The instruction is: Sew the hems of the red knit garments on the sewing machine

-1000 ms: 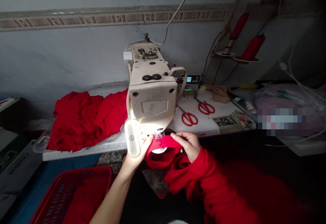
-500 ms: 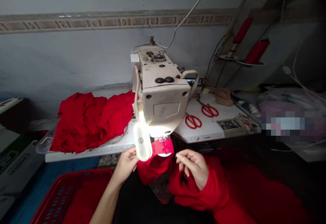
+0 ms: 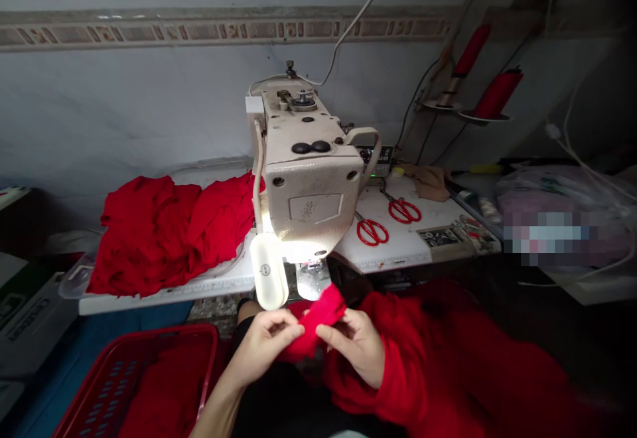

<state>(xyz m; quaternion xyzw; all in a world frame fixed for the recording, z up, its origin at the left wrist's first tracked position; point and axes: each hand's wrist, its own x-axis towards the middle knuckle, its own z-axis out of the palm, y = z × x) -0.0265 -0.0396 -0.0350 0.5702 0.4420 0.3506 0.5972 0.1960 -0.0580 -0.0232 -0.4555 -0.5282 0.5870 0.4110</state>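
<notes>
At the sewing table, a left hand [image 3: 266, 344] and a right hand [image 3: 354, 346] pinch a fold of red knit fabric [image 3: 318, 318]

Just below the needle area, that fold rises between the two hands, held closed in the fingers of each, though the fingertips cover where it is gripped. It hangs clear of the machine bed, and its shape is hard to make out. Beyond it stands a cream cast-metal industrial sewing machine head [image 3: 308, 166], whose white oblong clip-on lamp [image 3: 267, 271] blocks part of the presser area from this angle. A heap of crumpled red cloth [image 3: 169, 235] lies left of the machine on a white table [image 3: 223, 285], and a red plastic basket [image 3: 149, 333] holding more red cloth sits below it, cut off by the frame. More red fabric [image 3: 438, 365] bunches around the right forearm and runs off to the lower right, dark and blurred. Two pairs of red-handled scissors [image 3: 372, 232] lie right of the machine, below red thread cones [image 3: 497, 93] on a stand. A plastic bag [image 3: 562, 219] at far right is pixelated and cannot be read.
</notes>
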